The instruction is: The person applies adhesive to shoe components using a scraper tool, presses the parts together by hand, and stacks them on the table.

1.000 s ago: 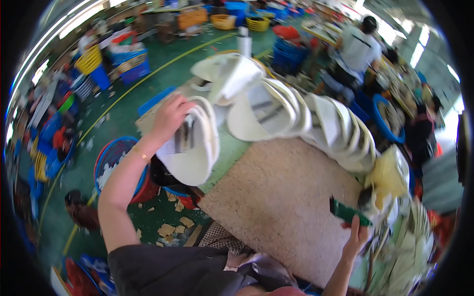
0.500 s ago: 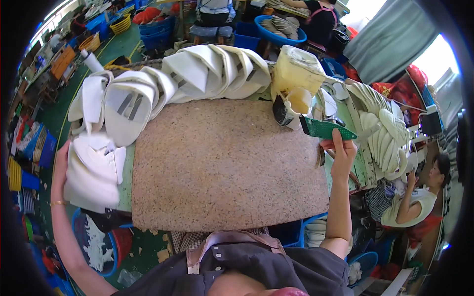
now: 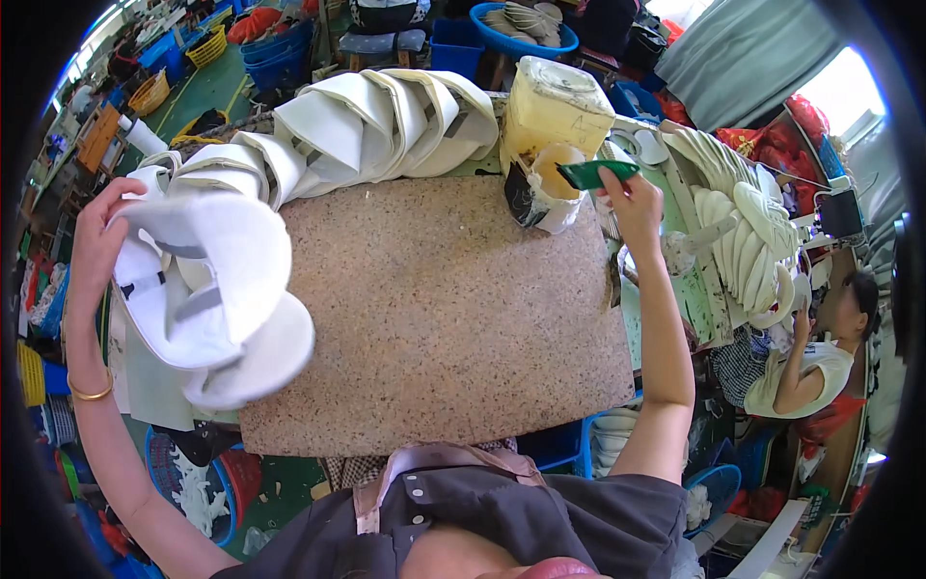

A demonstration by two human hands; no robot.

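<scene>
White insoles (image 3: 207, 289) gripped in the left hand (image 3: 96, 246) overhang the counter (image 3: 434, 318) at 9 o'clock and could spill; right hand (image 3: 632, 198) grips a green brush (image 3: 596, 174) over the glue pot (image 3: 545, 188).

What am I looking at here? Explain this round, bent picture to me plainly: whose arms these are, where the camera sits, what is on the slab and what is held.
No machine here: a person works with bare hands. The camera sits on their head and looks down, and its wide lens bends straight edges. The speckled slab is the worktop, mostly bare. Along its far edge lies a row of white shoe parts, next to a yellowish tub and a small pot. The left hand grips a stack of white pieces at the slab's left edge. The right hand holds a green tool over the pot. Another person sits at the right.
</scene>
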